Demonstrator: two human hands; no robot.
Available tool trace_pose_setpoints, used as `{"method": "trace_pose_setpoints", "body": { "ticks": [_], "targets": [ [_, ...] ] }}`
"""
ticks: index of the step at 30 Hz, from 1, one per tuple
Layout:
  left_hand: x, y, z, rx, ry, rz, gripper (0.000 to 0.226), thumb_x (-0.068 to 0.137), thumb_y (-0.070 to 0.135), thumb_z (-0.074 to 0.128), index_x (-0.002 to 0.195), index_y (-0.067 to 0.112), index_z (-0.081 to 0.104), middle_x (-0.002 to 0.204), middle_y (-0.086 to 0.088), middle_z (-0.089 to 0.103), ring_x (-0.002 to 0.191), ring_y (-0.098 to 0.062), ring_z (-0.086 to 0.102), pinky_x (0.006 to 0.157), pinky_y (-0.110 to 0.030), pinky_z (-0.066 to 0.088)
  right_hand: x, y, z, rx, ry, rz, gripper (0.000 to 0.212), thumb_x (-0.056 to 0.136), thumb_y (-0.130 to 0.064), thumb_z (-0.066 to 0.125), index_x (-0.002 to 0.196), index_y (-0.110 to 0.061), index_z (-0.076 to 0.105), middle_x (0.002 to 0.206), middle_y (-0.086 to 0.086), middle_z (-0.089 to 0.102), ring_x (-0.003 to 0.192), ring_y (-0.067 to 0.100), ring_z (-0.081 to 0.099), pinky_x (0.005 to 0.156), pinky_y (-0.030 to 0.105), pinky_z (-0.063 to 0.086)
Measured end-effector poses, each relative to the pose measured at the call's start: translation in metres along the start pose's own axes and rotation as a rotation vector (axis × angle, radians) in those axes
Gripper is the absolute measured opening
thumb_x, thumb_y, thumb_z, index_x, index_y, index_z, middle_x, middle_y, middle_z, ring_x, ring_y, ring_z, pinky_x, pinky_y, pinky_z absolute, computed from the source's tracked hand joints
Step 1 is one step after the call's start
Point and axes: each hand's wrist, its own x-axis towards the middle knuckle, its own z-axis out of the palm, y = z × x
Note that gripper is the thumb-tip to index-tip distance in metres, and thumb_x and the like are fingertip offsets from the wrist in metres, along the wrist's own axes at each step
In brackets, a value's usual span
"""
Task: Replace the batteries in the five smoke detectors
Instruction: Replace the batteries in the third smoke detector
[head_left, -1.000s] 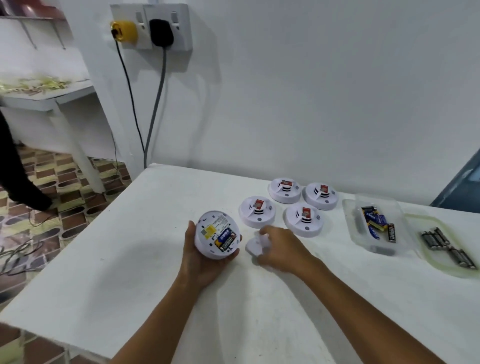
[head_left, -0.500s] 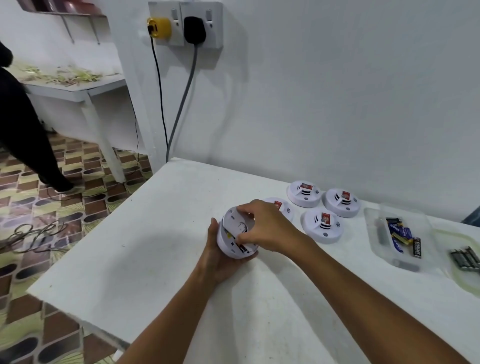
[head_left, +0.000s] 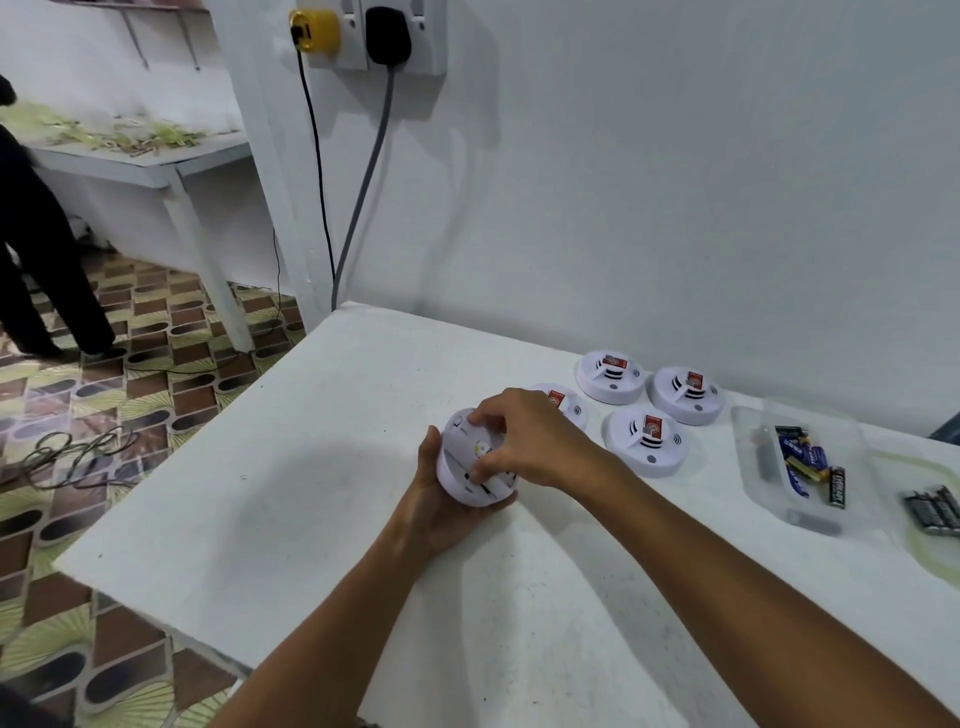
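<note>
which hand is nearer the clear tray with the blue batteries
Right. The right hand works on the held detector, on the side toward the clear tray; the left hand cups the detector's far side.

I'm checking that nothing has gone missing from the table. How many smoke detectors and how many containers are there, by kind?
Smoke detectors: 5, one held in the left hand and right hand, four lying on the table, at and.
Clear tray with batteries: 1
Greenish lid with batteries: 1
Total: 7
</note>
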Motion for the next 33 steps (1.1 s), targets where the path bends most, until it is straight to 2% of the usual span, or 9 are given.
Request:
{"method": "trace_pose_setpoints", "body": {
  "ticks": [3, 7, 10, 11, 15, 20, 24, 28, 33],
  "targets": [
    [-0.002, -0.001, 0.002, -0.001, 0.0, 0.008, 0.077, 0.04, 0.051, 0.093, 0.105, 0.014, 0.076, 0.115, -0.014, 0.069, 0.101, -0.028, 0.069, 0.083, -0.045, 0.057, 0.003, -0.001, -0.003, -0.011, -0.034, 0.003, 0.056, 0.059, -0.023, 0.088, 0.11, -0.015, 0.064, 0.092, -0.003, 0.058, 0.084, 0.016, 0.056, 0.065, 0.027, 0.046],
    [-0.004, -0.002, 0.0, -0.012, -0.008, -0.018, 0.073, 0.049, 0.05, 0.091, 0.11, 0.013, 0.074, 0.119, -0.014, 0.067, 0.106, -0.029, 0.067, 0.085, -0.046, 0.056, 0.006, 0.001, -0.004, -0.026, -0.054, 0.03, 0.057, 0.053, -0.027, 0.09, 0.1, -0.017, 0.06, 0.094, 0.002, 0.061, 0.084, 0.02, 0.06, 0.068, 0.036, 0.053],
    [-0.004, -0.003, -0.006, -0.006, -0.064, -0.016, 0.068, 0.078, 0.052, 0.071, 0.131, 0.012, 0.059, 0.132, -0.014, 0.06, 0.122, -0.029, 0.057, 0.102, -0.046, 0.046, 0.005, 0.003, -0.004, -0.005, -0.044, 0.04, 0.058, 0.051, -0.029, 0.091, 0.1, -0.019, 0.06, 0.089, 0.001, 0.062, 0.081, 0.019, 0.061, 0.067, 0.036, 0.053],
    [-0.004, -0.003, -0.006, 0.003, -0.072, -0.022, 0.073, 0.078, 0.052, 0.07, 0.136, 0.012, 0.052, 0.131, -0.013, 0.06, 0.122, -0.028, 0.057, 0.103, -0.045, 0.045, 0.004, 0.004, -0.004, 0.004, -0.043, 0.043, 0.058, 0.052, -0.03, 0.091, 0.1, -0.019, 0.06, 0.088, 0.001, 0.062, 0.081, 0.019, 0.061, 0.066, 0.035, 0.053],
    [-0.006, -0.003, 0.0, 0.022, 0.008, -0.04, 0.1, 0.043, 0.053, 0.091, 0.125, 0.011, 0.05, 0.113, -0.013, 0.069, 0.1, -0.027, 0.069, 0.086, -0.044, 0.056, 0.002, 0.006, -0.002, 0.038, -0.043, 0.048, 0.058, 0.055, -0.031, 0.089, 0.102, -0.021, 0.057, 0.086, 0.002, 0.063, 0.079, 0.02, 0.062, 0.066, 0.036, 0.052],
    [-0.003, -0.003, 0.001, -0.035, 0.045, -0.043, 0.109, 0.038, 0.054, 0.092, 0.128, 0.011, 0.049, 0.116, -0.012, 0.068, 0.099, -0.028, 0.069, 0.078, -0.044, 0.057, -0.003, 0.011, 0.009, 0.103, 0.031, 0.058, 0.055, 0.062, -0.032, 0.086, 0.11, -0.025, 0.059, 0.089, 0.001, 0.064, 0.077, 0.017, 0.059, 0.069, 0.033, 0.05],
    [-0.004, -0.002, 0.004, -0.053, 0.048, -0.058, 0.103, 0.033, 0.051, 0.094, 0.121, 0.013, 0.057, 0.115, -0.011, 0.07, 0.098, -0.027, 0.07, 0.077, -0.045, 0.058, -0.008, 0.012, 0.014, 0.138, 0.081, 0.078, 0.056, 0.065, -0.031, 0.084, 0.117, -0.026, 0.063, 0.091, -0.008, 0.059, 0.077, 0.011, 0.056, 0.071, 0.026, 0.048],
    [-0.006, -0.001, 0.007, -0.016, 0.015, -0.042, 0.078, 0.037, 0.051, 0.094, 0.104, 0.015, 0.076, 0.114, -0.009, 0.07, 0.099, -0.024, 0.07, 0.082, -0.043, 0.058, -0.011, 0.013, 0.019, 0.179, 0.086, 0.105, 0.061, 0.068, -0.03, 0.082, 0.124, -0.021, 0.062, 0.1, -0.01, 0.06, 0.082, 0.007, 0.054, 0.073, 0.019, 0.042],
    [-0.008, 0.0, 0.008, 0.131, -0.032, -0.073, 0.075, 0.047, 0.055, 0.09, 0.109, 0.015, 0.074, 0.121, -0.012, 0.067, 0.107, -0.025, 0.067, 0.087, -0.042, 0.056, -0.027, 0.02, 0.018, 0.265, 0.11, 0.123, 0.063, 0.072, -0.027, 0.08, 0.131, -0.019, 0.058, 0.116, -0.004, 0.062, 0.093, 0.008, 0.056, 0.073, 0.013, 0.043]
  ]
}}
